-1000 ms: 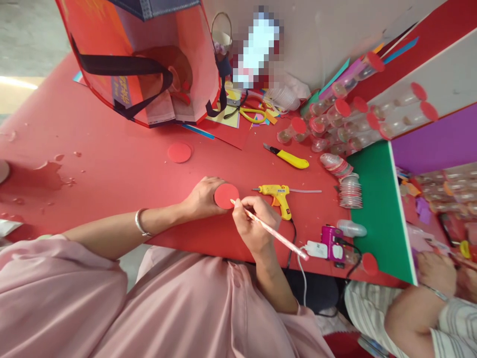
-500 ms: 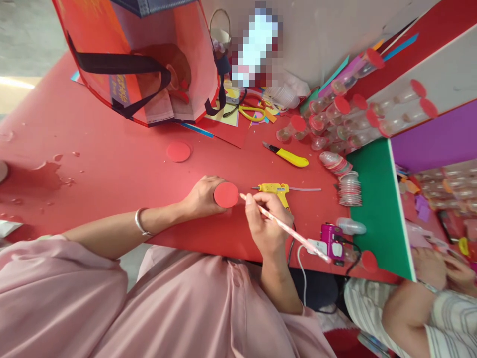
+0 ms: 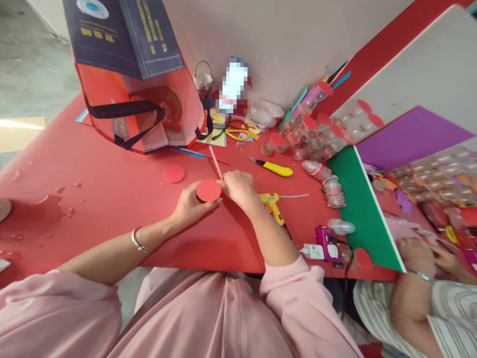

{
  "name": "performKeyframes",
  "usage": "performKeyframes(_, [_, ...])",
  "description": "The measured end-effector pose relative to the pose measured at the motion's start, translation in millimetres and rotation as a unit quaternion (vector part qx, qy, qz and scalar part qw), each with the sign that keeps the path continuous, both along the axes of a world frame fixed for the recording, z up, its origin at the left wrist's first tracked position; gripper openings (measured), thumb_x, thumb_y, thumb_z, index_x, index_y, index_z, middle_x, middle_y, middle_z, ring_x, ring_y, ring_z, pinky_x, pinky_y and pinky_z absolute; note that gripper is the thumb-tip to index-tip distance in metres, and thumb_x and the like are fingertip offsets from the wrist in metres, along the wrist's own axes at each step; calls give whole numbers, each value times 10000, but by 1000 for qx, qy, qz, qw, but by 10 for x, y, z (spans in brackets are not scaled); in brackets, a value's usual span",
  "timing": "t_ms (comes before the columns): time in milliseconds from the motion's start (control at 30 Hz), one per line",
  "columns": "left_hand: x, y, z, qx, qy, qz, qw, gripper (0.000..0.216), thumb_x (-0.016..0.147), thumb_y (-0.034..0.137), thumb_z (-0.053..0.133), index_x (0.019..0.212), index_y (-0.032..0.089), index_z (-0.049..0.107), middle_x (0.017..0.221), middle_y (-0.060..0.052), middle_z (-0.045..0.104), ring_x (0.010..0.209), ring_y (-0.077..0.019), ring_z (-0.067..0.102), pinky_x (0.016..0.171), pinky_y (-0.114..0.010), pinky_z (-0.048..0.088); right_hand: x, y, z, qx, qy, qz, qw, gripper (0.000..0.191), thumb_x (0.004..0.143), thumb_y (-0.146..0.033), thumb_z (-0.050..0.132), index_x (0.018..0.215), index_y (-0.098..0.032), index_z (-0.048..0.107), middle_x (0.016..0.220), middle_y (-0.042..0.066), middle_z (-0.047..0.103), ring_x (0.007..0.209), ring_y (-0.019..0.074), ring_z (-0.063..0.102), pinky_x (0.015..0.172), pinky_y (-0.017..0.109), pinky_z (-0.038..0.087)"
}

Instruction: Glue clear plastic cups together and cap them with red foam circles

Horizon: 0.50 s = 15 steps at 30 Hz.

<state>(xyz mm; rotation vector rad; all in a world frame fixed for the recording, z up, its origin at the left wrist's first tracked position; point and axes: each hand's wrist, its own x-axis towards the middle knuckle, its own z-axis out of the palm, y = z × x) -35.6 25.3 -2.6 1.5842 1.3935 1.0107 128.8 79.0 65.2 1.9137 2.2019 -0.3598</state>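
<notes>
My left hand (image 3: 189, 205) is closed around a piece topped with a flat red disc (image 3: 208, 190); its lower part is hidden under the disc and my fingers. Beside the disc's right edge, my right hand (image 3: 238, 188) grips a pale pink patterned pencil (image 3: 215, 161). The pencil points up and away from me, and its lower end is hidden by my hand. Another red disc (image 3: 174, 173) lies flat on the red table (image 3: 122, 199) beyond my left hand. A yellow glue gun (image 3: 271, 204) rests to the right of my right forearm.
A yellow utility knife (image 3: 274, 167) and yellow-handled scissors (image 3: 237, 134) lie farther back. An open bag (image 3: 126, 40) stands back left. Red-capped clear cups (image 3: 309, 124) crowd the right, near a green divider (image 3: 356, 199) and purple power block (image 3: 328, 243). Beyond are another person's hands (image 3: 417, 254).
My right hand has swung forward and left, turning the pencil from pointing toward my lower right to pointing away from me. My left hand still holds the disc-topped piece. The camera view has shifted.
</notes>
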Motion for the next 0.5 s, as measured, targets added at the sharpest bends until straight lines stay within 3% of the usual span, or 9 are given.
performKeyframes(67, [-14, 30, -6, -16, -8, 2, 1000, 450, 709, 508, 839, 967, 169, 695, 889, -48, 733, 785, -221, 667, 673, -320, 535, 13, -48, 57, 32, 19, -18, 999, 452, 1096, -449, 380, 1087, -204, 759, 1061, 145, 781, 1026, 275, 736, 858, 363, 519])
performKeyframes(133, [-22, 54, -15, -27, -17, 4, 999, 444, 714, 504, 835, 961, 162, 697, 880, -51, 740, 784, -224, 673, 670, -321, 545, 64, -168, 157, 71, 101, -28, 992, 497, 1113, -480, 294, 1220, -239, 715, 1153, 110, 770, 1039, 235, 730, 875, 336, 517])
performKeyframes(200, [-22, 74, -27, -30, -31, -4, 999, 413, 724, 470, 823, 965, 157, 704, 887, -57, 748, 797, -233, 687, 675, -325, 558, 107, -309, 264, 74, 213, 12, 974, 475, 1067, -580, 419, 1391, -294, 615, 1312, 64, 724, 1091, 207, 713, 907, 310, 523])
performKeyframes(300, [-1, 93, -38, -15, -37, -13, 999, 367, 718, 408, 810, 964, 153, 714, 893, -64, 757, 831, -250, 703, 693, -330, 574, 110, -473, 365, 60, 274, 98, 955, 664, 901, -596, 720, 1477, -312, 552, 1447, 48, 646, 1243, 246, 648, 1017, 354, 516])
performKeyframes(433, [61, 95, -31, 11, -13, -6, 1000, 262, 707, 289, 768, 924, 156, 705, 870, -48, 749, 827, -237, 697, 708, -315, 572, 79, -531, 383, 96, 244, 95, 960, 482, 924, -352, 727, 1392, -268, 646, 1354, 69, 698, 1245, 262, 639, 1053, 398, 507])
performKeyframes(500, [92, 113, -18, 14, -10, -3, 1000, 241, 706, 259, 751, 919, 157, 700, 844, -39, 739, 790, -223, 688, 687, -306, 563, 99, -508, 385, 109, 254, 86, 957, 469, 915, -322, 724, 1375, -267, 658, 1328, 65, 711, 1240, 253, 644, 1047, 384, 512])
